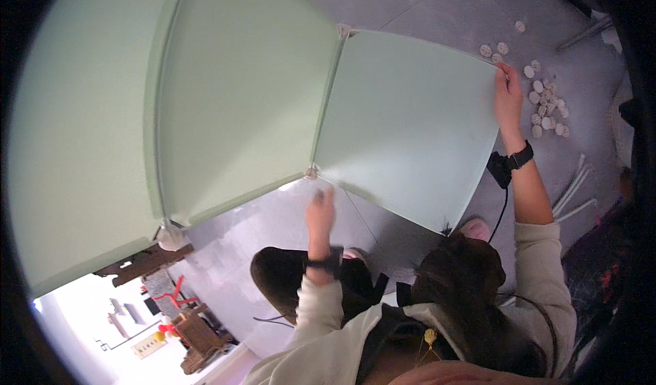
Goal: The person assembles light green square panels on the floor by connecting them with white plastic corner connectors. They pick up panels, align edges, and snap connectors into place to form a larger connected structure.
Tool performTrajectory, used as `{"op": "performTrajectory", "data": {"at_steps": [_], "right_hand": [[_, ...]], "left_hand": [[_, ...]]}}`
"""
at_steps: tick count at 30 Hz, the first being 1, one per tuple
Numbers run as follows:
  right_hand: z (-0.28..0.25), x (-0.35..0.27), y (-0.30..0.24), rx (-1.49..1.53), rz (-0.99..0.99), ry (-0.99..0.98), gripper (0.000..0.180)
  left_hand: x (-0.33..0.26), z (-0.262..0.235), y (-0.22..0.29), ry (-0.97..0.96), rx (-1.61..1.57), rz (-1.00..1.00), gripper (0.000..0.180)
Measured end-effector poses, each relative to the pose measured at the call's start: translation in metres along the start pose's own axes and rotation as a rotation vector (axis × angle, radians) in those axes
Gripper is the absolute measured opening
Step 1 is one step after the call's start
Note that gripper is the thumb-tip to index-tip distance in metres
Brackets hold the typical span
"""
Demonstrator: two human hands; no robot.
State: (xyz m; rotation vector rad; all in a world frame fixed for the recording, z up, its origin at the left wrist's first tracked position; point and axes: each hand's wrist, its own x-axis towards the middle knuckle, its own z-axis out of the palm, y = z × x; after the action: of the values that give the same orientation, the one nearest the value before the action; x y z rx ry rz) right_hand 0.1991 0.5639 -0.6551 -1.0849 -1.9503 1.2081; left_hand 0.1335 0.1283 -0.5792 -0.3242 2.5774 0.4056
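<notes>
1. A pale green square panel stands tilted over the grey floor, joined along its left edge to two more green panels by small white corner connectors.
2. The right hand grips the panel's upper right corner, fingers curled over the edge; a black wrist strap sits below it.
3. The left hand is raised just beside the panel's lower left corner, near a connector there (it is blurred, so I cannot tell whether it is open or closed, or touching).
4. A scatter of round white connector discs lies on the floor just right of the right hand.
5. A few white rods lie on the floor towards its right edge.
</notes>
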Motion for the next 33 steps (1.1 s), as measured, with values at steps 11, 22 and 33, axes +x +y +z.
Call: {"op": "performTrajectory", "data": {"at_steps": [11,22,33], "right_hand": [[0.000,-0.007,-0.009,0.089,0.109,-0.065,0.022],[0.006,-0.010,-0.012,0.263,0.030,0.006,0.018],[0.011,-0.010,-0.015,0.334,0.017,0.014,0.017]], "left_hand": [[0.090,-0.058,0.309,0.483,0.883,1.267,0.023],[0.191,-0.049,0.379,-0.116,1.535,1.023,0.023],[0.203,-0.038,0.355,0.084,1.509,1.137,0.018]]}}
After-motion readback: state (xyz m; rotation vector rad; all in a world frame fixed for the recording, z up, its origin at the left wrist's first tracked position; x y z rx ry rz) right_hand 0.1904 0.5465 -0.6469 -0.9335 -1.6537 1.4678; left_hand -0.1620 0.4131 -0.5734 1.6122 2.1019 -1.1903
